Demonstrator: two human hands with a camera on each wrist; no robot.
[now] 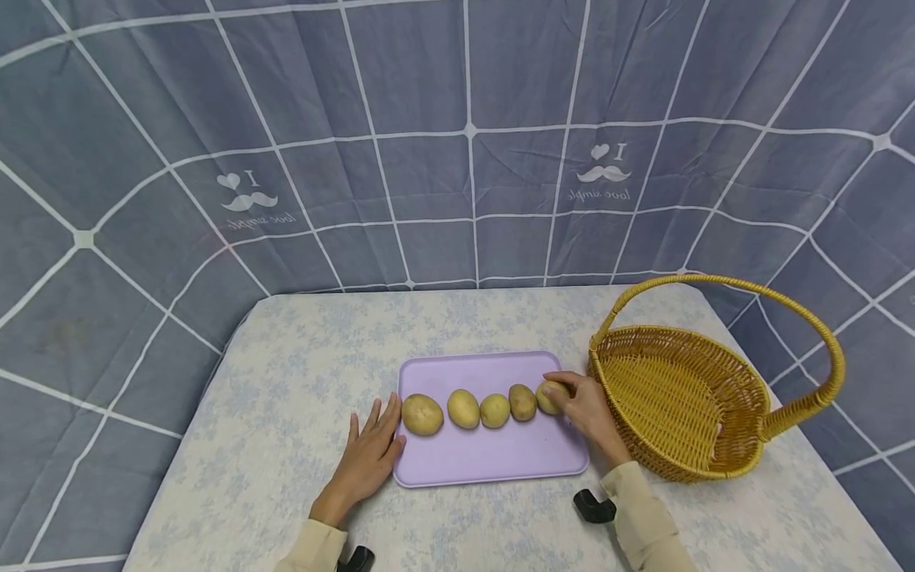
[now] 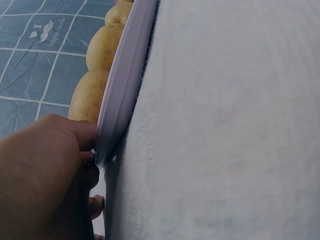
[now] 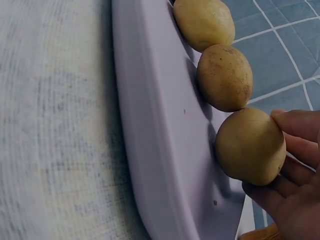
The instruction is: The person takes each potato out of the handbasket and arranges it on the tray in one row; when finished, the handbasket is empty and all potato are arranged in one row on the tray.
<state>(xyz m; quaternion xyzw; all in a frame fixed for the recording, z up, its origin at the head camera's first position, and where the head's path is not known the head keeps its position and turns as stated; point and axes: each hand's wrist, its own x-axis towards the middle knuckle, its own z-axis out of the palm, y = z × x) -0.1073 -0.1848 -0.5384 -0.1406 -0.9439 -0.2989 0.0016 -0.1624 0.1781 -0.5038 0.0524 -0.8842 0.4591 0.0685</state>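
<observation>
A purple tray (image 1: 493, 461) carries several potatoes set in a row from left to right. The largest potato (image 1: 422, 415) is at the row's left end. My right hand (image 1: 588, 407) grips the rightmost potato (image 3: 251, 146) between thumb and fingers, over the tray's right side. Close beside it sits a browner potato (image 3: 225, 78). My left hand (image 1: 366, 461) rests against the tray's left edge, its fingers spread and fairly straight. In the left wrist view the thumb touches the tray rim near the large potato (image 2: 88, 97), and the other fingers are partly hidden.
A yellow wicker basket (image 1: 686, 469) with a tall arched handle stands right of the tray, close to my right forearm. A small pale thing lies inside it. The floral-clothed table (image 1: 307, 349) meets a blue-grey checked curtain (image 1: 415, 183) at the back.
</observation>
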